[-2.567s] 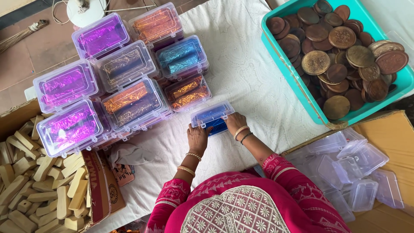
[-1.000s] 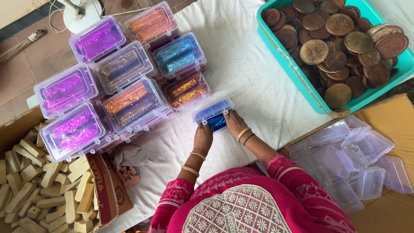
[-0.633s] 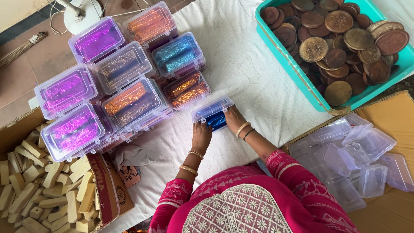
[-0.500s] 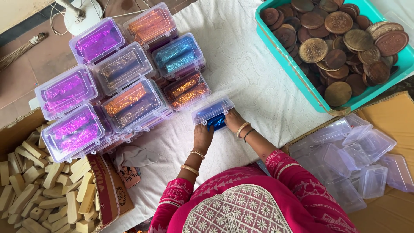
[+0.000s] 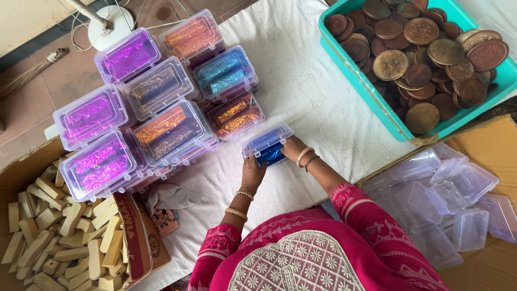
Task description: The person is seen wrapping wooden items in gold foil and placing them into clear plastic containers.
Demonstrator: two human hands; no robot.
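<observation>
A small clear plastic box [image 5: 267, 141] with blue shiny foil inside rests on the white cloth [image 5: 312, 97] in front of me. My left hand [image 5: 252, 171] grips its near left corner. My right hand [image 5: 292, 147] holds its right end, fingers on the lid. Both wrists wear bangles. Just beyond the box stand stacks of filled clear boxes [image 5: 161, 102] with purple, orange, brown and blue foil.
A teal tub [image 5: 377, 102] of round brown discs stands at the far right. A cardboard box of empty clear cases [image 5: 452, 205] lies to my right. Another carton holds pale wooden blocks [image 5: 48, 242] at the left. A small grey cloth [image 5: 169, 196] lies nearby.
The hands have stayed on the blue-foil box, shifting it only slightly on the cloth. The lid looks lower and flatter on the box than before.
</observation>
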